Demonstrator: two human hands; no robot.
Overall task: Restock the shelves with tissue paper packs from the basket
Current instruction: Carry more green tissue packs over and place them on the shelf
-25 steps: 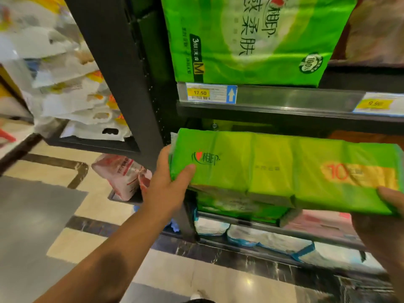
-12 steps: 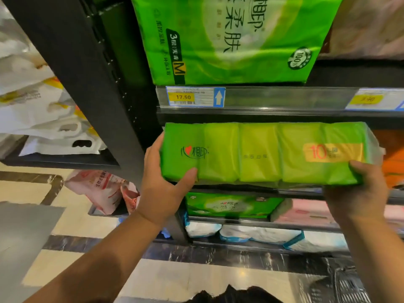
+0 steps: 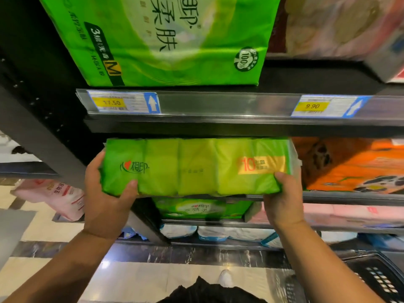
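Both hands are on it! The green tissue pack (image 3: 196,167) sits dead centre of the frame, held lengthwise. The left hand (image 3: 105,200) grips its left end and the right hand (image 3: 284,202) grips its right end. The hands are wide apart, with the thumbs pressed onto the front face and the fingers wrapped out of sight behind.

The pack is level with the mouth of the middle shelf (image 3: 349,197), tucked just under the price rail (image 3: 218,106) above. Whether its back edge rests on the shelf can't be told from here. By the look of it this one is mid-placement: lifted and lined up, but not yet let go. It looks to need a push inward and a release.

How much is left? Only a corner of the black basket (image 3: 376,278) shows at lower right, and its contents are hidden, so that can't be told.

It's tight around the slot. An orange pack (image 3: 349,165) sits right beside it on the right, and the black upright post (image 3: 43,127) closes off the left. The shelf above is low and carries a large green pack (image 3: 166,40). Below centre sit a smaller green pack (image 3: 203,207) and pink packs (image 3: 349,213). A pink bag (image 3: 54,195) lies at mid-left.
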